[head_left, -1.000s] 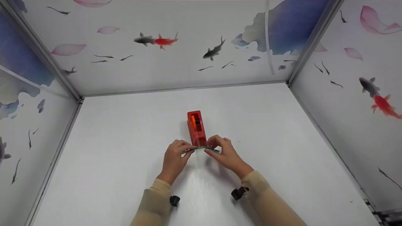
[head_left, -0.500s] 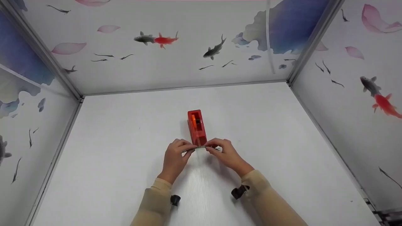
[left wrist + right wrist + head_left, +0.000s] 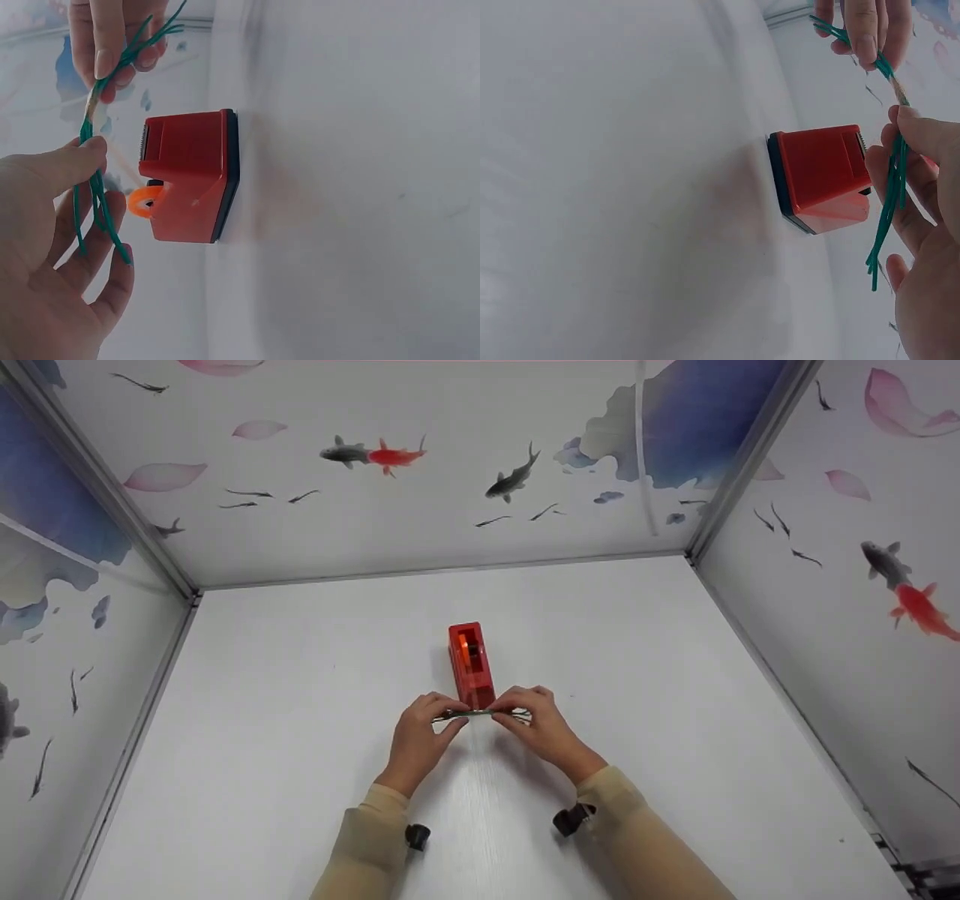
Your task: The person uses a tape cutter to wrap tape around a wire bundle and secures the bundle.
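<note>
A thin bundle of green wire-like strands (image 3: 106, 212) runs level between both hands, with a short tan band (image 3: 91, 103) around its middle. My left hand (image 3: 415, 742) pinches the bundle on the left of that band, thumb against fingers, and loose ends fan out over the palm. On the other side my right hand (image 3: 546, 735) pinches it the same way, the green ends (image 3: 889, 202) trailing past its fingers. Just beyond the hands stands a red tape dispenser (image 3: 469, 660) with an orange-cored roll (image 3: 142, 201) and a toothed cutter (image 3: 143, 142); its near end is close to the bundle.
The dispenser rests on a white table (image 3: 300, 660). Panels printed with fish and petals (image 3: 450, 525) enclose the back and both sides, joined by metal corner rails (image 3: 701, 532). A black wrist device (image 3: 574, 819) is strapped on each sleeve.
The right fingers come together on the bundle, then lift slightly at the knuckles. The left thumb shifts a little on the strands. The dispenser stays put.
</note>
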A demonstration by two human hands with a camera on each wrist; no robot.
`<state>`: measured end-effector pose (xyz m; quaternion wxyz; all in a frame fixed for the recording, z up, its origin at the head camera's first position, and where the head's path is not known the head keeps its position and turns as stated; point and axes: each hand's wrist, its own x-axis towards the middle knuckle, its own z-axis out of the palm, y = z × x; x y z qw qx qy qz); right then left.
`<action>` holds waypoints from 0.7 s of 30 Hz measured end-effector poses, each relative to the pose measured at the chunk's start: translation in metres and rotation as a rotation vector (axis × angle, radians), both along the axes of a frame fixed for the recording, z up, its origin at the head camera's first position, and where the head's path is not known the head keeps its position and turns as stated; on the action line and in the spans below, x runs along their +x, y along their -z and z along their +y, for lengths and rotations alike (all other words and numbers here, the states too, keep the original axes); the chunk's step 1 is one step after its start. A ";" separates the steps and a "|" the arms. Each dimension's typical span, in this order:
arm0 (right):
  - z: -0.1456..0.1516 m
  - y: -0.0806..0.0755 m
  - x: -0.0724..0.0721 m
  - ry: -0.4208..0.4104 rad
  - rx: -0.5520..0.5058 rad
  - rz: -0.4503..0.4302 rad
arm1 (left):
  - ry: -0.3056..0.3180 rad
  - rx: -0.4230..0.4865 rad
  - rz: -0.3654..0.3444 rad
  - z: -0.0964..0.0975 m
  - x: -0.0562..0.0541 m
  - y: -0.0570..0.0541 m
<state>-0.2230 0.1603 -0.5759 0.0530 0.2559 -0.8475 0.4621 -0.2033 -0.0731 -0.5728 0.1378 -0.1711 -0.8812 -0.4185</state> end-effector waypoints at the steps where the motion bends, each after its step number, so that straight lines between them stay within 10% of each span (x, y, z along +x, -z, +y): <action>1: 0.000 0.000 0.000 -0.001 0.004 0.014 | 0.010 0.009 -0.025 0.000 -0.001 0.001; 10: 0.001 -0.001 0.001 -0.020 0.041 0.102 | 0.030 -0.035 -0.185 -0.005 -0.003 0.004; 21: 0.002 0.001 0.002 -0.029 0.068 0.183 | 0.032 -0.115 -0.117 -0.003 -0.005 0.000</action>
